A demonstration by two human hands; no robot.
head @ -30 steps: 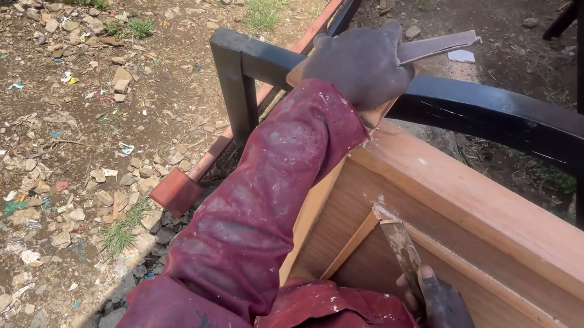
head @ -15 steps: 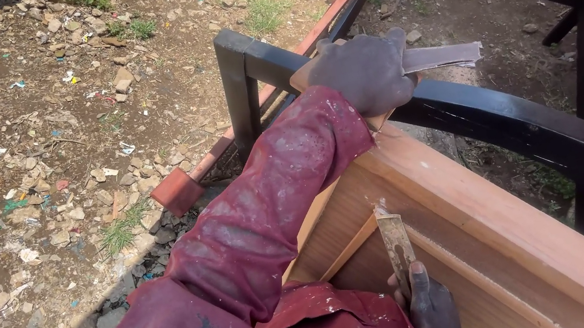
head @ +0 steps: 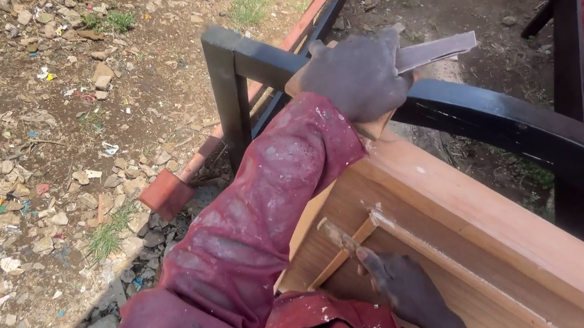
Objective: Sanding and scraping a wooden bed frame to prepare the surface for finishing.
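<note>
Our left hand [head: 356,74] clenched a flat scraper [head: 436,49] at twelve o'clock; our right hand [head: 401,285] grasped a putty knife [head: 338,235] inside the wooden frame [head: 479,227]. Short, flat strokes seemed best.

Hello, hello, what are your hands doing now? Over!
Left hand grips flat blade on wooden frame. Right hand presses scraper inside. Black chair frame alongside.

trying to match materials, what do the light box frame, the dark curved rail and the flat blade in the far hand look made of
The box frame looks like bare, unfinished wood: pale orange-tan with visible grain. The curved rail is glossy black, probably painted wood, though metal cannot be ruled out. The flat blade in the left hand looks like dull grey metal, thin and matte.
</note>
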